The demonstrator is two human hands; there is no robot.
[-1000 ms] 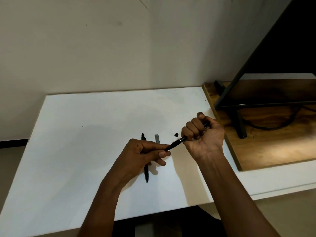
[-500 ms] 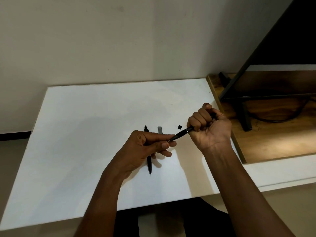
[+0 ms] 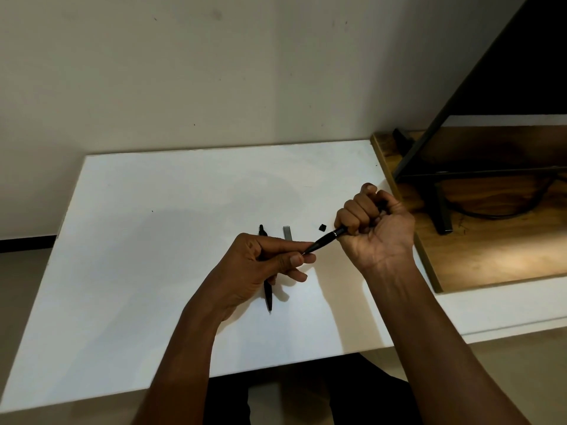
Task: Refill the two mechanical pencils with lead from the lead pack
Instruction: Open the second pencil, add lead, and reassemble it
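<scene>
Nearest the viewer, the left hand is held low over the white table, with thumb and forefinger pressed together at the tip of the held pencil. Whether a lead is pinched there cannot be told; it is too fine to be seen. Under that hand a second pencil lies flat on the table, its long axis running near to far, its point toward the near edge and its clip end showing beyond the knuckles.

Slightly farther and to the right, the right hand is closed in a fist around the barrel of the held pencil. The pencil's long axis slants from the fist at upper right down to the left fingertips at lower left, so the tip is directed straight into the left pinch. The coming move appears to turn on this line: anything fed in or pressed at the tip must be carried along the slant, up and to the right, and the left hand is the nearer one to do it.

Just beyond the left hand, the grey lead pack lies on the table, partly hidden, with a small black cap a little to its right, apart from both hands.

Farthest, at the right, a wooden board bearing a black stand is seen.
</scene>
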